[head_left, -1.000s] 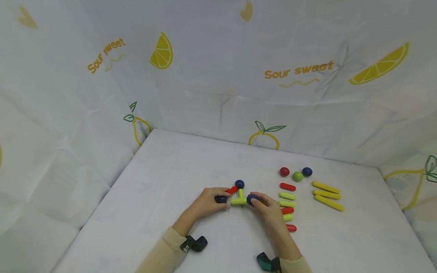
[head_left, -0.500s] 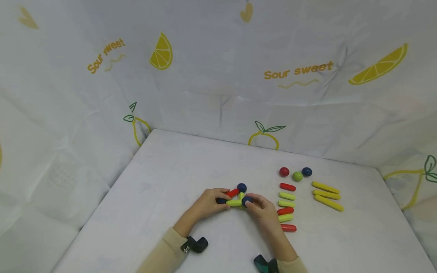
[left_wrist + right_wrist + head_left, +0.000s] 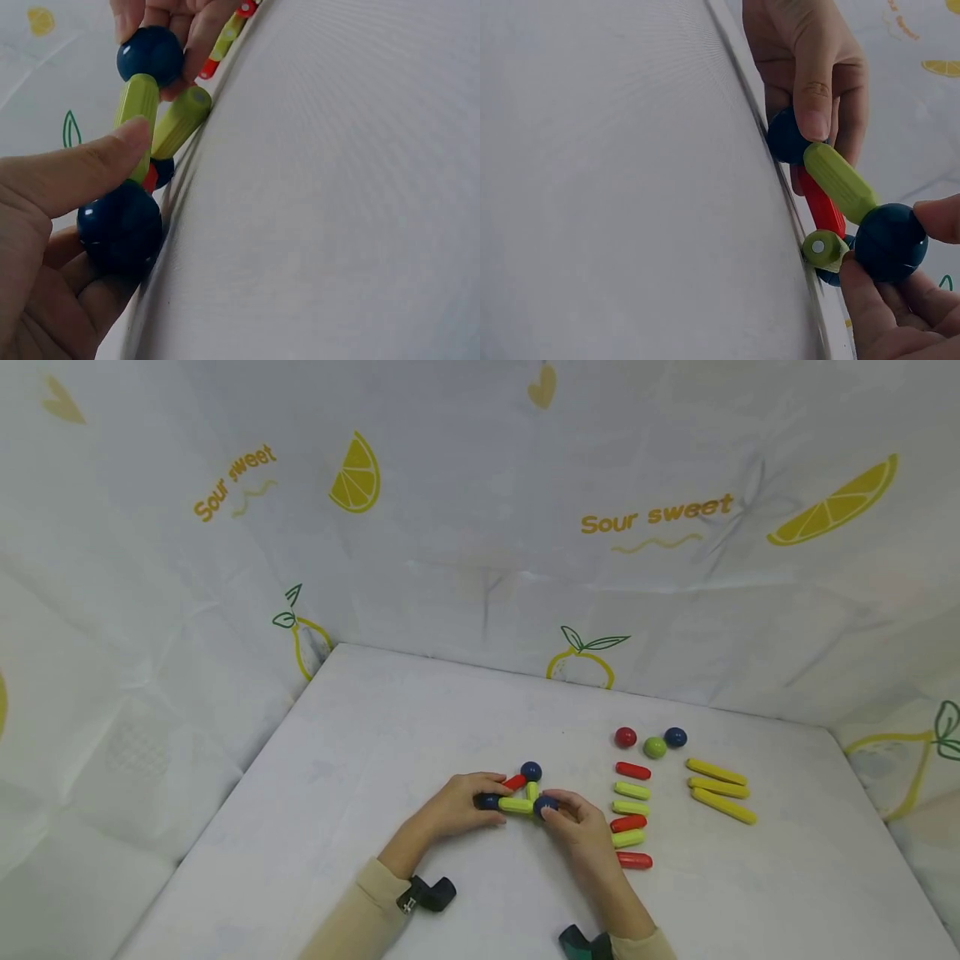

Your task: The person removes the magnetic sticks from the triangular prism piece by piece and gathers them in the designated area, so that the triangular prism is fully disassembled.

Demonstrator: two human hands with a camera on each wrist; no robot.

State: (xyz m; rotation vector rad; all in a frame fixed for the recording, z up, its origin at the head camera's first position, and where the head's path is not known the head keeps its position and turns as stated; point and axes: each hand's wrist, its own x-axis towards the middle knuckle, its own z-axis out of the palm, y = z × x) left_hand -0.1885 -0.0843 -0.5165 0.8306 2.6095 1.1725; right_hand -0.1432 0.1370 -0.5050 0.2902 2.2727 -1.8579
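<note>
My left hand (image 3: 455, 807) holds a dark blue ball (image 3: 120, 227), thumb lying along the yellow-green rod (image 3: 136, 101) that meets it. At that rod's other end is a second dark blue ball (image 3: 890, 242), pinched between the thumb and fingers of my right hand (image 3: 588, 837). A red rod (image 3: 822, 202) runs from the left ball to a third blue ball (image 3: 531, 771) at the far corner. Another yellow-green rod (image 3: 182, 122) extends from that far ball, and its near end shows a small round metal-like face, apart from the right ball.
Short red and yellow-green rods (image 3: 631, 791) lie in a column right of my right hand. Behind them are a red ball (image 3: 626, 737), a green ball (image 3: 655, 747) and a blue ball (image 3: 676, 737). Three longer yellow rods (image 3: 717, 787) lie farther right on the white table (image 3: 390, 718).
My right hand has moved left with its blue ball and rod, closing the gap between the rod and the left ball. The far blue ball has shifted slightly nearer and right.
</note>
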